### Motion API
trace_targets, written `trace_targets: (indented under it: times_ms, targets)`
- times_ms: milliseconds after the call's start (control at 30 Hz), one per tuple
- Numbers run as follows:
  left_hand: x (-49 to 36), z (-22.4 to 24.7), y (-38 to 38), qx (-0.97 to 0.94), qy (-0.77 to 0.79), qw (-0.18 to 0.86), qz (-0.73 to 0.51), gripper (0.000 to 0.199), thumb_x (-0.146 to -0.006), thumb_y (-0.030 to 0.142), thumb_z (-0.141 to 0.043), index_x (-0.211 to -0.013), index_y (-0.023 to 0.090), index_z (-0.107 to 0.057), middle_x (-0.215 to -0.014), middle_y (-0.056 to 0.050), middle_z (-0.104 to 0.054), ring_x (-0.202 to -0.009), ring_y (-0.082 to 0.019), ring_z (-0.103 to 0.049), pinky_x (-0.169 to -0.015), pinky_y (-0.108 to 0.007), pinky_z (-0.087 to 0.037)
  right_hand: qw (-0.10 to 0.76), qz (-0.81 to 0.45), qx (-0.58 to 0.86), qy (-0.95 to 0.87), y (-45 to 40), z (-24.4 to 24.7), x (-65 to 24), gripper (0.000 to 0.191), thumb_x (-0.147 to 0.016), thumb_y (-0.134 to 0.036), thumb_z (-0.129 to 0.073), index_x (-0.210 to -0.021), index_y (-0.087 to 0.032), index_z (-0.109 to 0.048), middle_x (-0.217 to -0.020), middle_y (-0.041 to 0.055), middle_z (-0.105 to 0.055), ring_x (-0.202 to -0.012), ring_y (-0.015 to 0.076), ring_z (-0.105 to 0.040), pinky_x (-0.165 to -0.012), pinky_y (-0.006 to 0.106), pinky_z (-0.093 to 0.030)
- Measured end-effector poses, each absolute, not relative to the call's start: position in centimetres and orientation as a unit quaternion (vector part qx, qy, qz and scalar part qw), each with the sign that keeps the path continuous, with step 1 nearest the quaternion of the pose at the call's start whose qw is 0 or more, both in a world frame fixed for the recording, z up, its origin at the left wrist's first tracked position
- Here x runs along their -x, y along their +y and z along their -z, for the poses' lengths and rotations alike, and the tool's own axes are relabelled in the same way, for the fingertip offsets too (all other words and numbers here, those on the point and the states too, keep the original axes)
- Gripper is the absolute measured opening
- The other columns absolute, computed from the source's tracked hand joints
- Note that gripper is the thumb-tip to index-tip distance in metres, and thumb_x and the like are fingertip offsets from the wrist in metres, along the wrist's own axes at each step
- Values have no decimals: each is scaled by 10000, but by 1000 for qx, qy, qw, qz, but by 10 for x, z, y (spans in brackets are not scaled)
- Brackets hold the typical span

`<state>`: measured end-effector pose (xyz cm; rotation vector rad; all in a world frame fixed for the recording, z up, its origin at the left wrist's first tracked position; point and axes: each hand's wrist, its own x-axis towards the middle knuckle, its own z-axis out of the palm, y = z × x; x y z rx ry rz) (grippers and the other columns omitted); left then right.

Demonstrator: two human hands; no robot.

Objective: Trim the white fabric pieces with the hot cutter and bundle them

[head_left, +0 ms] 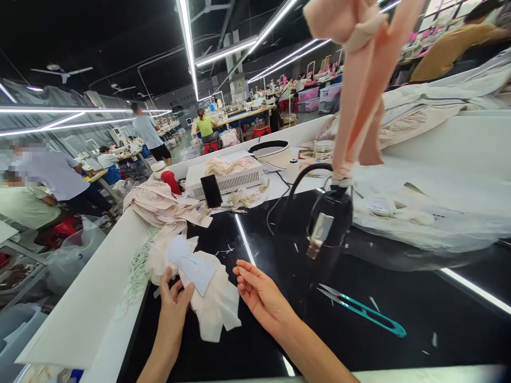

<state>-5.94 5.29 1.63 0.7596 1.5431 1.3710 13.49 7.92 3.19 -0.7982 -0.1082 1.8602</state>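
Note:
A bundle of cream fabric pieces (215, 306) lies on the black tabletop, with a white patterned piece (194, 266) on top. My left hand (173, 298) is at the bundle's left edge, its thumb and fingers closed on the cloth. Just right of the bundle, my right hand (255, 290) is raised with thumb and index finger pinched together; whatever may be between the tips is too small to make out. Teal-handled thread snips (371, 315) lie on the black surface to the right. A black machine head (331, 218), wrapped at its top in pink cloth (361, 96), stands beyond my right hand.
Pink fabric (159, 205) and pale green cords (139, 266) lie at the left edge. Behind are a phone (211, 191), a white vented box (225, 175) and a red spool (171, 182). Plastic sheeting (431, 207) covers the right back. Several people work in the background.

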Motion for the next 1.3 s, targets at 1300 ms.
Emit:
trace_targets:
  times_ms: [1300]
  targets:
    - [85, -77, 96, -78, 655, 616, -431, 398, -898, 438, -655, -1082, 92, -583, -870, -16, -653, -714, -112, -621, -682, -223, -521, 507, -782, 362, -26, 80, -32, -131, 361, -794, -3, -682, -1133, -57, -568, -894, 87, -635, -631, 69, -564, -577, 164, -530]
